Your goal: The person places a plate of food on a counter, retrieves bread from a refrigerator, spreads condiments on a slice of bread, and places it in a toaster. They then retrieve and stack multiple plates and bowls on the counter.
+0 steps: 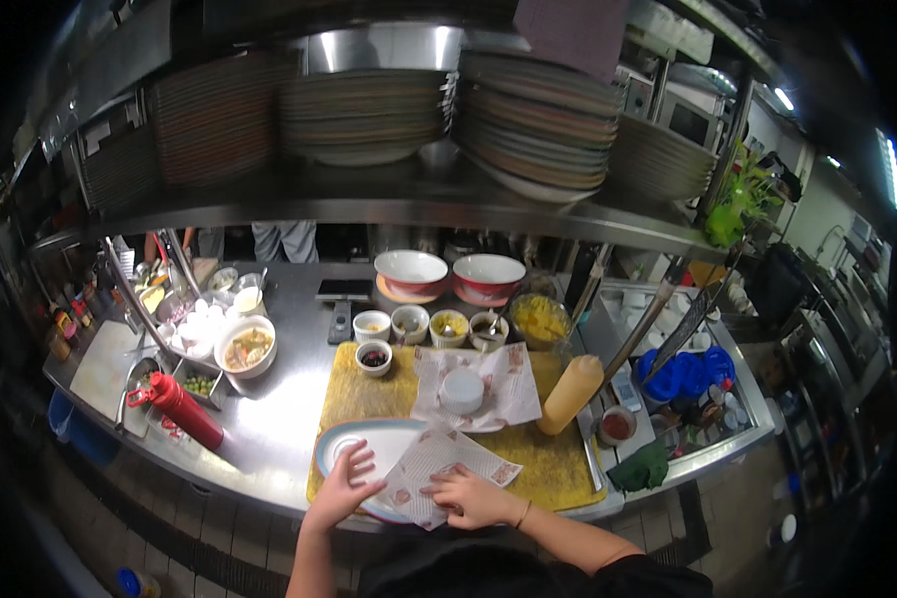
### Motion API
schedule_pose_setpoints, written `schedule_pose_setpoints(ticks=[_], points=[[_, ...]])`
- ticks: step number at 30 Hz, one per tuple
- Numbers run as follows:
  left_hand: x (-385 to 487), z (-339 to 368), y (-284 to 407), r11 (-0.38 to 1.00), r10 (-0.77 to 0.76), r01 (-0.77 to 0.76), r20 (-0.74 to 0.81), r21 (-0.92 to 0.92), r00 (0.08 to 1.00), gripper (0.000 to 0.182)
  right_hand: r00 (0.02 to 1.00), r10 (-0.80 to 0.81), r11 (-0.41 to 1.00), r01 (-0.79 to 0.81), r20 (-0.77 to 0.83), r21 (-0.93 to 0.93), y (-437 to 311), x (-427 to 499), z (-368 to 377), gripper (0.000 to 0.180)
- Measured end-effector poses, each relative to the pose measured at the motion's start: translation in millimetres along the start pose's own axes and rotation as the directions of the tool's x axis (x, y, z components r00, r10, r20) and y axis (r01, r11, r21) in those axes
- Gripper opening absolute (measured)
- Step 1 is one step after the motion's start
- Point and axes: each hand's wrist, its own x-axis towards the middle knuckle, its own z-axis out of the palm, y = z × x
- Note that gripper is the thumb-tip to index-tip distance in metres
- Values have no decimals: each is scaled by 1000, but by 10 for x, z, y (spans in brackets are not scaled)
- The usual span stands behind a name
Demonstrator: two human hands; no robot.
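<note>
An oval white plate with a blue rim lies at the near edge of a yellow cutting board. A printed sheet of food paper covers its right part. My right hand rests on this paper, fingers bent; whether it pinches the sheet I cannot tell. Over the plate's left side is my left hand, fingers spread and holding nothing. Behind the plate, a white ramekin stands on a second printed paper. A ramekin of dark sauce sits on the board's back left.
Several filled ramekins line the board's back edge. A yellow squeeze bottle stands at right, beside metal tongs. Left are a red bottle and a soup bowl. Overhead, a steel shelf carries stacked plates. Another person's legs show beyond the counter.
</note>
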Motion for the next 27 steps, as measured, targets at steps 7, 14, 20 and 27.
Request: schedule_pose_setpoints(ticks=[7, 14, 20, 27], points=[[204, 143, -581, 798, 233, -29, -264, 602, 936, 73, 997, 8, 964, -27, 75, 263, -20, -3, 187, 12], [362, -62, -721, 664, 237, 22, -239, 748, 942, 21, 987, 82, 972, -110, 142, 208, -172, 33, 70, 15], [185, -409, -559, 625, -35, 350, -422, 698, 906, 30, 956, 285, 946, -293, 69, 142, -75, 158, 87, 38], [188, -478, -643, 568, -23, 424, -501, 706, 865, 33, 888, 447, 849, -460, 111, 260, 164, 491, 198, 49]])
